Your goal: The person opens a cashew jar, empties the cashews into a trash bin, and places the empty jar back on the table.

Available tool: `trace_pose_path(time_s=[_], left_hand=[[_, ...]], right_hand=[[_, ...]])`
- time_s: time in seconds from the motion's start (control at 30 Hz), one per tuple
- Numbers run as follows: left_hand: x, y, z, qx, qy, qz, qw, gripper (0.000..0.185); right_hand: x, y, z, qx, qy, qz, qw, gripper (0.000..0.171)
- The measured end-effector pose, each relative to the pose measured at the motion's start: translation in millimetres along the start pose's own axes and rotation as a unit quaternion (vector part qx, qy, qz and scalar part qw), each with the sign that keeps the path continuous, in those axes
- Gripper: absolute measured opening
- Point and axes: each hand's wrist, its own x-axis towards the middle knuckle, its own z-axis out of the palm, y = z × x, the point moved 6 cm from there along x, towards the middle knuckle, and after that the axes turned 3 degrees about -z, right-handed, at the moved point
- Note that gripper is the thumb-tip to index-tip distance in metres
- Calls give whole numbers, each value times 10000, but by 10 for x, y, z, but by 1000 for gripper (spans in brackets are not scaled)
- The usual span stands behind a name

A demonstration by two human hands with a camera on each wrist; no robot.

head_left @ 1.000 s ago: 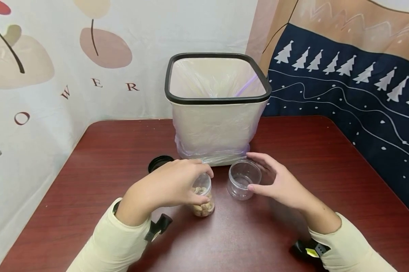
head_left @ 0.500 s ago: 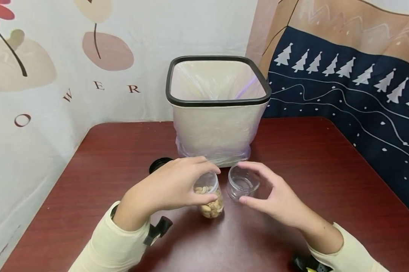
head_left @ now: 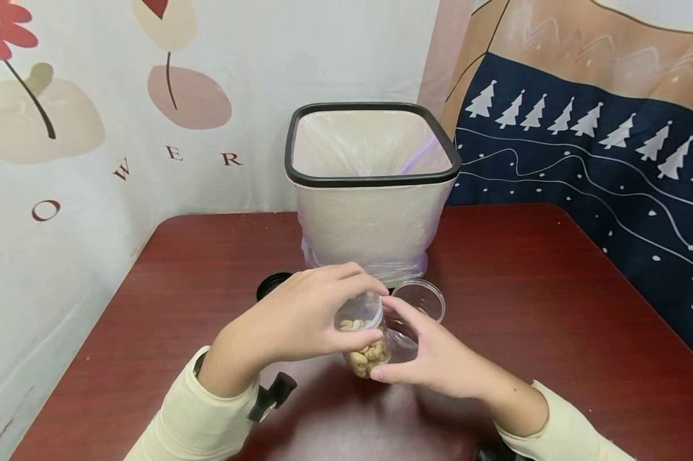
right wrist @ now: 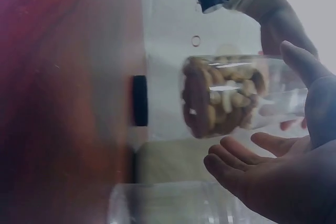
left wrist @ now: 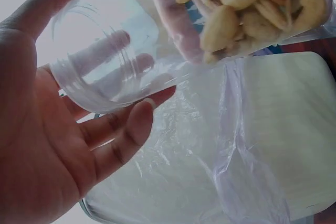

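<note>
My left hand grips a clear plastic jar around its open upper end, thumb on the near side. Cashew nuts fill the jar's lower part. In the right wrist view the jar's base hangs a little above the table. My right hand reaches around the jar's right side, its thumb low on the near side and its spread fingers close alongside the wall. Just behind that hand stands a second clear jar, partly hidden by it.
A white bin with a black rim and a thin plastic liner stands behind the jars. A black lid lies beyond my left hand. The red-brown table meets fabric backdrops at the back and sides.
My left hand has carried the cashew jar rightward and off the table. My right hand has moved left, from around the second jar to the cashew jar's side.
</note>
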Motion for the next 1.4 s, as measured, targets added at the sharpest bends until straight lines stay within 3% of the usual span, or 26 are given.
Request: trace_pose_path(time_s=[0.17,0.33,0.5,0.63,0.77,0.9,1.13,1.4], left_hand=[[13,57,15,84,447,451,9979,38],[28,140,28,172,937,995,9905,34],[44,200,54,322,1230,1255,9839,32],[59,236,74,423,1310,1385,9808,33],[69,271,80,528,1431,1605,9752,33],[72,296,83,608,1587,1797,9689,31],[82,283,98,833,1817,1826,9627,23],[102,235,138,1109,1888,1585,9628,23]], right_hand=[[51,7,46,333,-65,-277,9990,83],[60,-12,84,829,-233,-403,9955,78],[42,-18,123,1345,-495,-511,9884,58],[18,-19,88,1146,-472,-707,9898,53],[-12,4,52,927,-447,-631,9927,55],[-33,11,62,1071,-540,-641,9907,54],[-18,-50,165,1714,-671,-925,9786,47],[7,-26,139,941,-185,-942,9909,56]])
